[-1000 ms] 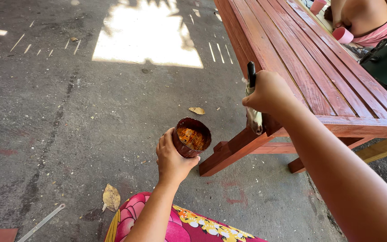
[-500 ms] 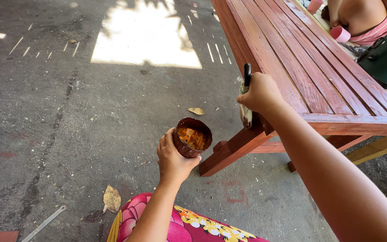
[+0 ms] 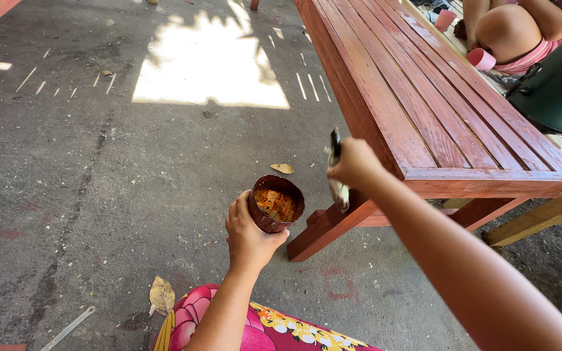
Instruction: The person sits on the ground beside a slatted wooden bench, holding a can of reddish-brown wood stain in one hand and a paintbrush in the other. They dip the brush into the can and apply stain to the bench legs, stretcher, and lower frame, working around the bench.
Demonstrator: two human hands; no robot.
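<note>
My left hand [image 3: 247, 235] is wrapped around a small round cup [image 3: 276, 203], fingers curled tight on its side, thumb toward me. The cup is dark red-brown on the outside and holds orange-brown paint. It sits in the air just off the near corner of the red wooden table [image 3: 453, 123], lower than the tabletop and over the grey concrete floor [image 3: 99, 169].

My right hand [image 3: 356, 164] is closed around a paintbrush [image 3: 337, 170], held upright: the dark handle sticks up above my fist, and the pale bristles hang down below it. The brush is right at the table's near corner, against its side edge, just to the right of the cup and a little higher.

A dry leaf [image 3: 283, 168] lies on the floor beyond the cup, close to the table's side. Another, bigger leaf [image 3: 161, 295] lies on the floor near my knee, which is covered in pink flowered cloth [image 3: 261, 328]. On the far side of the table another person [image 3: 518, 32] sits, with a pink cup [image 3: 481, 58] beside them.
</note>
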